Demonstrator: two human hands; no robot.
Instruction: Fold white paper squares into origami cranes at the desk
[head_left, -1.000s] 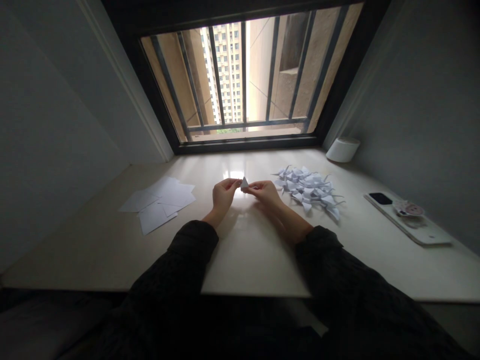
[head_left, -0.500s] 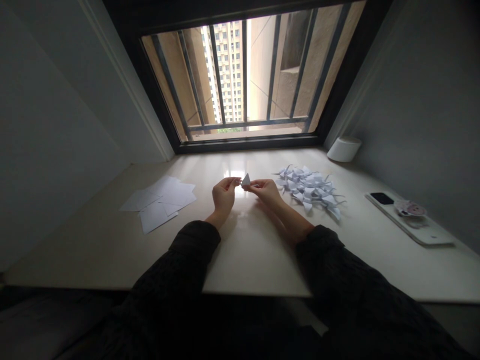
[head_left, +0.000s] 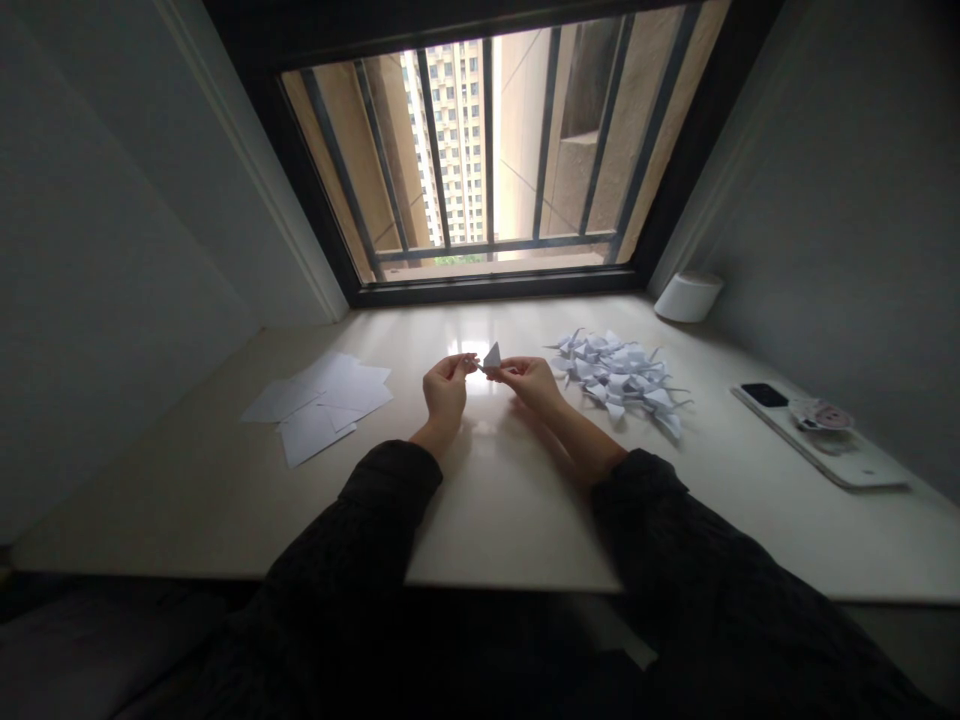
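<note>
Dark knit sleeves point(head_left: 352, 530) cover both forearms at the near edge of the pale, glossy bench point(head_left: 495, 520). Above the middle of the bench, the left hand point(head_left: 446, 390) and right hand point(head_left: 531, 385) are held close together, both narrowly closed. Their fingertips pinch a small folded piece of white paper point(head_left: 492, 357) between them, its pointed tip standing up, and it is lifted clear of the surface.

To the left, a loose stack of white paper sheets point(head_left: 319, 405) lies flat, well apart from the left hand. To the right, just beyond the right hand, is a heap of white origami cranes point(head_left: 619, 375). Farther right lies a flat white phone point(head_left: 817, 440) with a round pink-and-white sticker point(head_left: 821, 415) on it. In the far right corner stands a white cylindrical object point(head_left: 688, 297). Beyond the bench is a barred window point(head_left: 487, 150) looking out on a high-rise building point(head_left: 442, 140).
</note>
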